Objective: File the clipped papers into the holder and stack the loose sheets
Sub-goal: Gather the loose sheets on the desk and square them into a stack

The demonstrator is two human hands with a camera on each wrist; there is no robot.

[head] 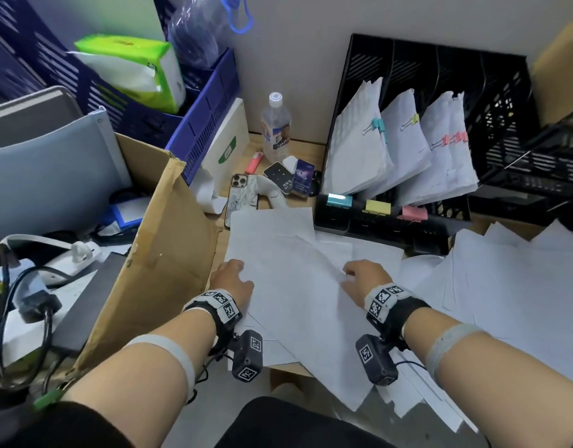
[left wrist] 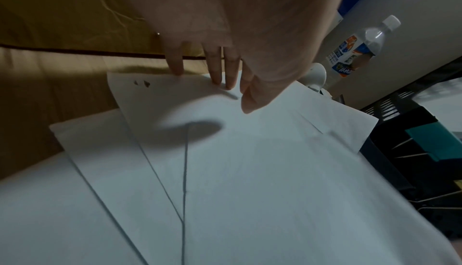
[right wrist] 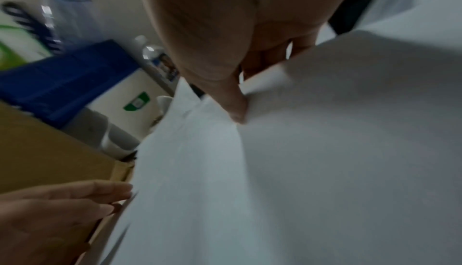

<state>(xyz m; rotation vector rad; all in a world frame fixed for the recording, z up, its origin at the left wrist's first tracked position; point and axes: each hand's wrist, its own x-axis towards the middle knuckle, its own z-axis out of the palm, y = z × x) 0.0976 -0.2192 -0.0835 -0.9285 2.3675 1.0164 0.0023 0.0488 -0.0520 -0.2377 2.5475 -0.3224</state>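
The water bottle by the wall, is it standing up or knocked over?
Standing up. The water bottle stands upright with its white cap on top, beside the white box.

Cardboard flap (head: 169,253) and holder (head: 392,221) hem the sheets (head: 295,286).

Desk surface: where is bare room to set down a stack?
Little. One bare wood strip behind the water bottle, between white box and black holder. Loose sheets cover the front; phone and small items crowd the middle.
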